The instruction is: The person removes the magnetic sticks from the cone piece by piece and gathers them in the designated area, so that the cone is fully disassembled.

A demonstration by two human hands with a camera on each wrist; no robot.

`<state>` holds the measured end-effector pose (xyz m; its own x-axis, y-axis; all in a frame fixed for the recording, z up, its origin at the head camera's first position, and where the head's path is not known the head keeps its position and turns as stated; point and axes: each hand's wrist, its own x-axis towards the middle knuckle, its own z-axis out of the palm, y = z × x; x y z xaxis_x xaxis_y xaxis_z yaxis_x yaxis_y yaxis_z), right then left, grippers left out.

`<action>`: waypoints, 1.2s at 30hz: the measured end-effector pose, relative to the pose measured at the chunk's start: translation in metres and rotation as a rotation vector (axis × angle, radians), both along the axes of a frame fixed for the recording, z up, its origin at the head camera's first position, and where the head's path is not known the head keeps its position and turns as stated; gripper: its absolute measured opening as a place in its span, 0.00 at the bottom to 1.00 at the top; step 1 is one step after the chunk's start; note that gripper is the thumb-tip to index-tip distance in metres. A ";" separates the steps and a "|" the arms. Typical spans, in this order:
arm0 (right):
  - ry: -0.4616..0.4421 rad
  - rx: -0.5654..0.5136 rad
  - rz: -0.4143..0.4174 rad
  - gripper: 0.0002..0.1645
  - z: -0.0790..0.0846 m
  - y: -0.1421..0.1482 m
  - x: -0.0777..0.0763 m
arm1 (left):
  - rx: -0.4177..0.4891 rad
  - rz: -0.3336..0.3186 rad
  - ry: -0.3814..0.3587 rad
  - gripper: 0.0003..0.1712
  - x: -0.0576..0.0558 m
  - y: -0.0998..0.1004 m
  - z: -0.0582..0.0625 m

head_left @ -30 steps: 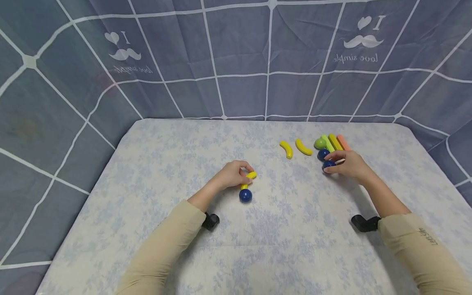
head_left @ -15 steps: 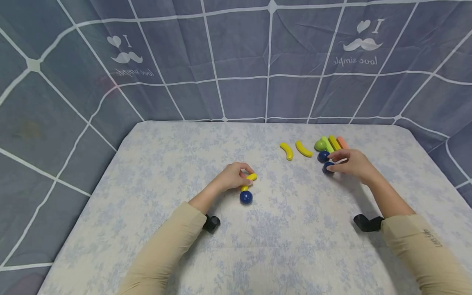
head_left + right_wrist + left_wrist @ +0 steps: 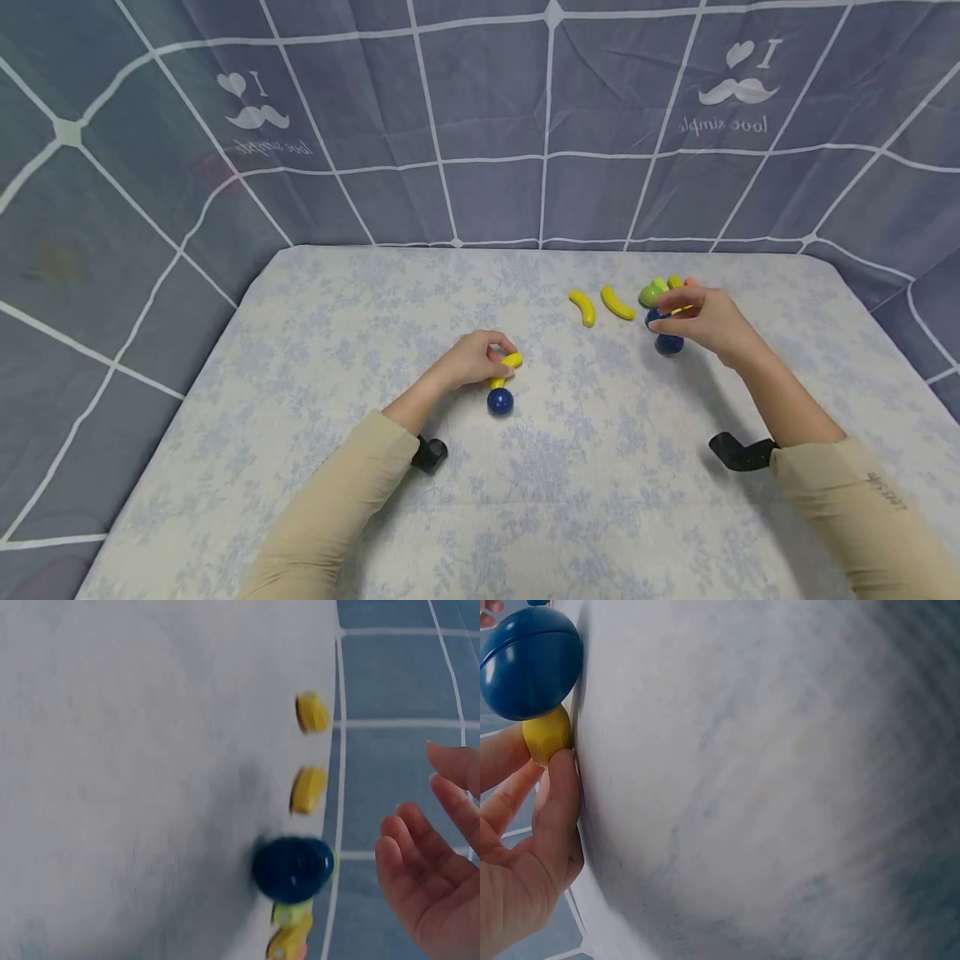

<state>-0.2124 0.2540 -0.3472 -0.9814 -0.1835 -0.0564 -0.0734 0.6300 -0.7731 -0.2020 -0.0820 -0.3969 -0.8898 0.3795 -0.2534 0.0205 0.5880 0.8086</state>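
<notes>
In the head view my left hand [image 3: 468,360] pinches a yellow toy banana [image 3: 512,360] at the table's middle. A shiny blue ball [image 3: 500,402] sits against the banana's near end; the left wrist view shows that blue ball [image 3: 532,664] close up, with a seam around it. Over on the right, my right hand [image 3: 716,327] hovers above another blue ball [image 3: 670,344], its fingers apart and holding nothing. One more blue ball, partly behind the fingertips, lies just beyond. In the right wrist view the hand [image 3: 435,862] is raised off the table, fingers loosely bent.
Two yellow toy bananas [image 3: 617,302] lie left of the right hand. A green round piece [image 3: 650,295] and several coloured sticks, mostly covered by the hand, lie behind the balls. A grey-blue checked curtain [image 3: 487,125] borders the floral tablecloth [image 3: 360,308].
My right hand has let go of the nearer blue ball and lifted up and slightly left, leaving it beside the other ball. My left hand has kept its hold on the banana.
</notes>
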 end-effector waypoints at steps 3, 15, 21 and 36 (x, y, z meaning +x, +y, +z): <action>-0.006 -0.029 0.051 0.26 -0.003 -0.016 0.002 | -0.015 0.006 0.023 0.16 0.001 0.001 0.000; -0.118 -0.164 0.195 0.24 -0.023 -0.063 0.006 | 0.013 -0.024 0.043 0.16 0.003 0.000 0.003; -0.164 -0.205 0.226 0.24 -0.028 -0.079 0.007 | 0.076 -0.003 0.010 0.16 0.004 0.001 0.004; -0.234 -0.299 0.300 0.25 -0.035 -0.116 0.019 | 0.283 0.212 0.022 0.19 0.001 0.008 0.005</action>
